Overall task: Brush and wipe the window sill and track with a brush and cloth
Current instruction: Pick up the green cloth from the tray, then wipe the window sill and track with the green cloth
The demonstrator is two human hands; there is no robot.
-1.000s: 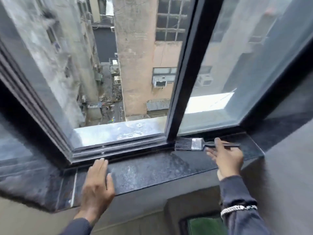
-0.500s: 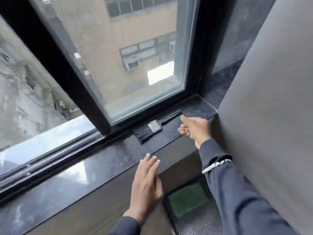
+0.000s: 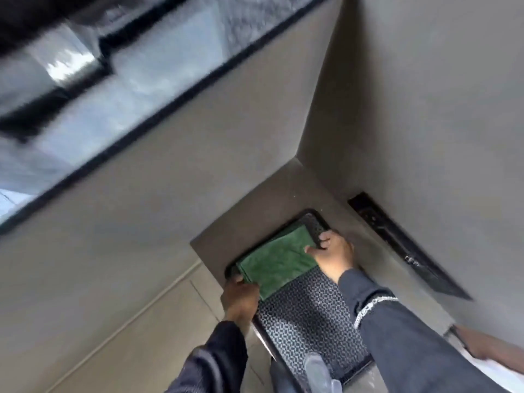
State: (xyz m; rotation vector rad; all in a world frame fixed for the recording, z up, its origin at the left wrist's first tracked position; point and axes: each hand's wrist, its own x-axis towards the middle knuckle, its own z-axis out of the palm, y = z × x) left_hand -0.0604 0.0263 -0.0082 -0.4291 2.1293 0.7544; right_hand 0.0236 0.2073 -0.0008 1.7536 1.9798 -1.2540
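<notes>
Filling most of the view, the grey wall (image 3: 198,180) drops from the dark window sill (image 3: 136,89), which shows blurred across the upper left, down to a corner where a second wall meets it. Low in that corner lies a black tray (image 3: 309,313) with a patterned mesh bottom, resting on a grey ledge (image 3: 255,205). Over the far half of the tray lies the folded green cloth (image 3: 279,262), flat and roughly square. Both arms in dark sleeves reach down to it.

At the cloth's near left corner the left hand (image 3: 241,293) closes its fingers on the cloth's edge, its fingertips partly hidden beneath the fabric. At the far right corner sits the right hand (image 3: 333,255); its fingers curl over the tray's rim, and the thumb lies on the cloth, though whether it truly pinches the cloth I cannot tell. A silver chain bracelet (image 3: 371,304) circles the right wrist over the sleeve. A dark slot (image 3: 402,245) runs along the right wall, near the tray.
</notes>
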